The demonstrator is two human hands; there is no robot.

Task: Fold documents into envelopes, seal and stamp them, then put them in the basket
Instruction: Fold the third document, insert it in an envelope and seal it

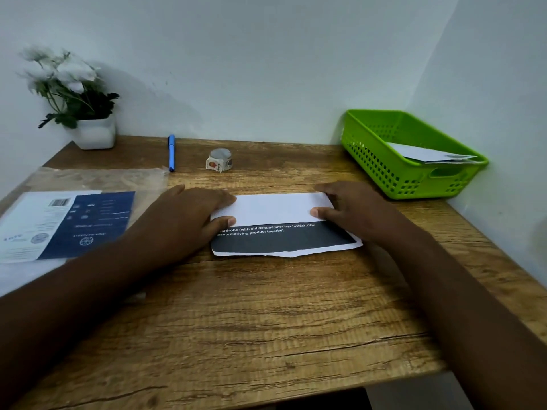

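You are in the folding step. The document [281,229] lies flat on the desk [266,321], well to the near-left of the green basket [384,170], and its far part is already turned over toward you as a white flap, leaving a black printed band showing along the near edge.

Your left hand [189,214] presses the left end of that flap with straight fingers, thumb on the fold's edge. Your right hand [352,211] does the same at the right end, thumb [321,213] flat on the white paper. Neither hand grips anything; both lie open and press down.

The near edge of the document looks uneven, so the layers are probably not square. Judge the alignment before you crease harder.

Next, you likely need to run your fingers along the fold to set it, then bring the black band up for a further fold so the sheet fits an envelope. Envelopes seem to be in the clear packet [68,223], far to the left of the basket. The stamp roll [219,161] and the blue pen [171,153] sit left of the basket, near the wall. The basket already holds one white envelope [426,153], so sealing and stamping for this sheet still lie ahead.
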